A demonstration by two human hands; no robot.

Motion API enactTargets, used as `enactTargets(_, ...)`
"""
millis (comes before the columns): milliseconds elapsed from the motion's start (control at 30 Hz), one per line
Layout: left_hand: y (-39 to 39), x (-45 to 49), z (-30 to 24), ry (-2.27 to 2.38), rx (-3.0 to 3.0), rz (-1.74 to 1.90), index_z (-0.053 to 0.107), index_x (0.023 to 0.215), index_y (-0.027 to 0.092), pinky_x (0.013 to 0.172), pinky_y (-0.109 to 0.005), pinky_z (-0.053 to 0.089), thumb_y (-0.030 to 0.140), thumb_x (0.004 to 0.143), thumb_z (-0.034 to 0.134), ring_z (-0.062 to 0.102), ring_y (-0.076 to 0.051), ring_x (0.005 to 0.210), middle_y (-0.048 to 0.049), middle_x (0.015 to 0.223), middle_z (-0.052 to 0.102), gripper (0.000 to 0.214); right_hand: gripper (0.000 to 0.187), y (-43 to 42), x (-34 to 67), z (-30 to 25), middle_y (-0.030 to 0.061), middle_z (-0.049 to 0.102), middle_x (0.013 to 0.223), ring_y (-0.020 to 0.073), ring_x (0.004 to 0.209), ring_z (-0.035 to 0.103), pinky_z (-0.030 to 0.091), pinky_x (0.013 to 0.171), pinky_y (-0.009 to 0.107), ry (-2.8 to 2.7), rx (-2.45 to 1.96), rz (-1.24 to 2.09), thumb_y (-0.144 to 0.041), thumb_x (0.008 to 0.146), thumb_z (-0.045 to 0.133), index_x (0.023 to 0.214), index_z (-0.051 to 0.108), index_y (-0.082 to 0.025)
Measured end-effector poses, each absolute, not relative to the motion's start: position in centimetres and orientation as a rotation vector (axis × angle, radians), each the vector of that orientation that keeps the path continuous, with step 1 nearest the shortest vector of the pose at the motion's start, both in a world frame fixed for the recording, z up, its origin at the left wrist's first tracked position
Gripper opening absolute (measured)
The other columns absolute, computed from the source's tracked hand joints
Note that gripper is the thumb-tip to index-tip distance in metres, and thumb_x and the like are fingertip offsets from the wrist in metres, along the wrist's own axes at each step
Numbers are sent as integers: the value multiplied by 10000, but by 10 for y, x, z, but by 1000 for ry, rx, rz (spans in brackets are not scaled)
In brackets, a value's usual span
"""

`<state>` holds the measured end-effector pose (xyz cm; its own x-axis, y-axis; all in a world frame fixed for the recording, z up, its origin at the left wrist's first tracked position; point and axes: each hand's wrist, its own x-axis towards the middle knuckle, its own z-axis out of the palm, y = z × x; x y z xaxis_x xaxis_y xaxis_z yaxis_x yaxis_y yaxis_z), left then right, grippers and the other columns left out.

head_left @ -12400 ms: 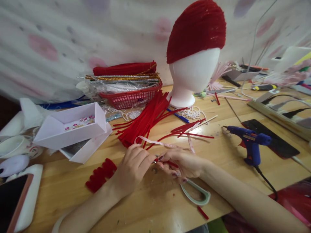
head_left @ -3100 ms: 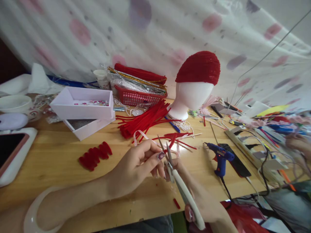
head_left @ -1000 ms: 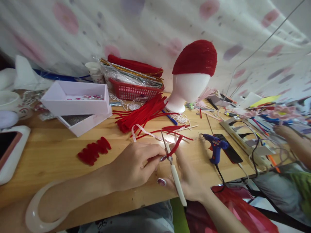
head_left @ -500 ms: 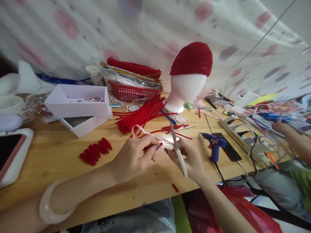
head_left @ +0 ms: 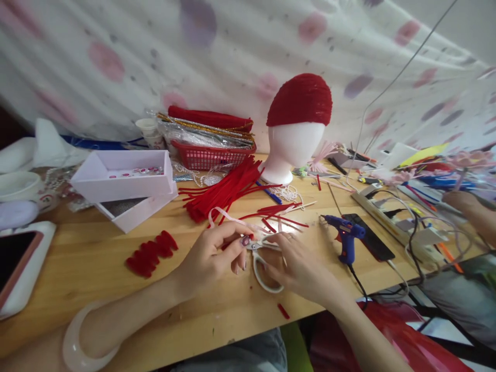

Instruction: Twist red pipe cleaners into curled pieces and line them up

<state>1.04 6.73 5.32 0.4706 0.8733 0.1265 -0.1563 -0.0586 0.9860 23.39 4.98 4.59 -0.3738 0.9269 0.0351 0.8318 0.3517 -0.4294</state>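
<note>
Head view: left hand (head_left: 211, 258) pinches a red pipe cleaner bit (head_left: 250, 237); right hand (head_left: 300, 264) lies flat on white scissors (head_left: 260, 272) beside it.

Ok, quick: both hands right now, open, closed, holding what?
Left hand: closed, pinching a short red pipe cleaner piece.
Right hand: resting on the white-handled scissors; whether it grips them cannot be told.

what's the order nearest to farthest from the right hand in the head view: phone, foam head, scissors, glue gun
1. scissors, on the table right at the right hand
2. glue gun, just to its right
3. foam head, behind, toward the curtain
4. phone, far left edge
</note>
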Motion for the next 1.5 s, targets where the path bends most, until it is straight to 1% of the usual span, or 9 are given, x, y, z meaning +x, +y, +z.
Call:
enactTargets(100,66,12,55,666,1336,845,608,937,153,529,-224,457,350,939,515,548,-100,522,9,645,628,218,153,52,228,60,78,649,877,218,794,599,456,712,338,-2165,-1468,528,-337,953,497,960,556,-196)
enactTargets(200,64,13,58,643,1325,749,607,895,145,559,-242,472,437,925,537,563,-113,547,-7,649,631,301,123,57,217,69,38,611,807,177,718,559,427,652,291,-2195,-1177,618,-292,980,440,940,518,-206)
enactTargets(333,65,12,56,635,1307,697,565,849,158,590,-253,483,508,906,546,577,-122,560,-9,643,633,355,212,64,204,69,-19,489,661,142,574,446,351,580,269,-2320,-942,568,-168,955,375,752,405,-223)
enactTargets(533,74,10,49,542,1188,600,536,816,165,568,-238,476,510,894,573,614,-132,552,-18,614,652,356,221,76,200,64,-29,465,635,127,543,439,336,552,249,-2315,-832,758,-169,924,365,711,385,-224)
enactTargets(733,82,13,41,495,1075,548,545,820,158,549,-239,483,563,848,609,601,-122,473,-20,590,662,412,272,83,198,53,-63,360,510,105,451,361,277,484,234,-2211,-764,683,-134,874,411,628,340,-229)
enactTargets(967,79,15,37,539,971,587,534,810,169,554,-237,495,546,855,606,642,-142,519,-52,607,701,386,222,85,202,25,-26,494,561,130,474,441,308,474,251,-2153,-794,354,-44,793,412,698,371,-241)
enactTargets(1067,77,17,39,600,971,579,520,805,175,577,-241,498,538,862,601,641,-139,524,-42,588,695,377,211,87,205,23,-3,541,587,142,481,483,326,483,268,-2168,-775,443,-59,824,382,716,390,-239)
enactTargets(1300,76,19,35,662,1006,549,539,833,170,587,-268,514,591,854,572,653,-154,562,-36,638,673,423,219,85,207,23,-17,467,563,140,476,413,298,483,282,-2237,-760,541,-138,893,381,701,348,-238)
enactTargets(1500,78,14,40,652,1022,463,510,854,189,545,-248,497,568,911,484,595,-123,442,7,572,653,383,194,81,210,17,18,542,656,156,553,492,373,534,284,-2189,-761,562,-147,947,349,783,412,-229)
